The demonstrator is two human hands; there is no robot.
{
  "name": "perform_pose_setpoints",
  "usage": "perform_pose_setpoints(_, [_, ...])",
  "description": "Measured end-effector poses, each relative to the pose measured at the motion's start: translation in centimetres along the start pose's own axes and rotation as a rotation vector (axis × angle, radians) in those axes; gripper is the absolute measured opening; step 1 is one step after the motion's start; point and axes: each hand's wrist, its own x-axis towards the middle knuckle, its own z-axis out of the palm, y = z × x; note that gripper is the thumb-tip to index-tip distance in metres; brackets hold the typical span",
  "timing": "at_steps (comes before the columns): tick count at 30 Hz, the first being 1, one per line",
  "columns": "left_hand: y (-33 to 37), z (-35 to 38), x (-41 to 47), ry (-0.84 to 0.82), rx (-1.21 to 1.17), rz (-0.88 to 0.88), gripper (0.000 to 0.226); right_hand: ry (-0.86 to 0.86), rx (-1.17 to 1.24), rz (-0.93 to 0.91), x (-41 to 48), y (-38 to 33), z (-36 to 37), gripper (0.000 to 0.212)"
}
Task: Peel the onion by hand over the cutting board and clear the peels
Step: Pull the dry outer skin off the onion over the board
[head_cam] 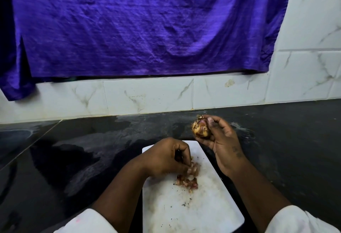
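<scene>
Fingers (216, 122) of the right hand (223, 144) clamp the onion (200, 128) aloft, guessing so the left hand (166, 157) can pinch peels (186, 181) off the cutting board (193, 210).

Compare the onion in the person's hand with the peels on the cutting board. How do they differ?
The onion is one rounded bulb, while the peels are small loose scraps. The onion is held up off the surface in the right hand. The peels lie heaped on the white cutting board, where the left hand pinches at them. Both show pinkish-brown skin.
</scene>
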Motion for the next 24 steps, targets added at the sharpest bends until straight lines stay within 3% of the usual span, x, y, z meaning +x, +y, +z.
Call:
perform_pose_setpoints(4, [0.4, 0.2, -0.1, 0.131, -0.014, 0.003, 0.023, -0.037, -0.023, 0.004, -0.1, 0.1, 0.1, 0.028])
perform_pose_setpoints(8, [0.9, 0.4, 0.4, 0.501, -0.18, 0.067, 0.022, -0.085, -0.043, 0.017, -0.4, 0.1, 0.1, 0.035])
perform_pose_setpoints(10, [0.9, 0.2, 0.5, 0.607, -0.292, 0.114, 0.019, -0.114, -0.063, 0.014, -0.6, 0.1, 0.2, 0.039])
perform_pose_setpoints(19, [0.9, 0.3, 0.6, 0.628, -0.192, 0.182, 0.006, -0.14, -0.105, -0.003, -0.8, 0.1, 0.4, 0.038])
perform_pose_setpoints(24, [1.5, 0.6, 0.4, 0.516, -0.19, 0.179, 0.005, -0.106, -0.116, -0.031, -0.6, 0.2, 0.2, 0.033])
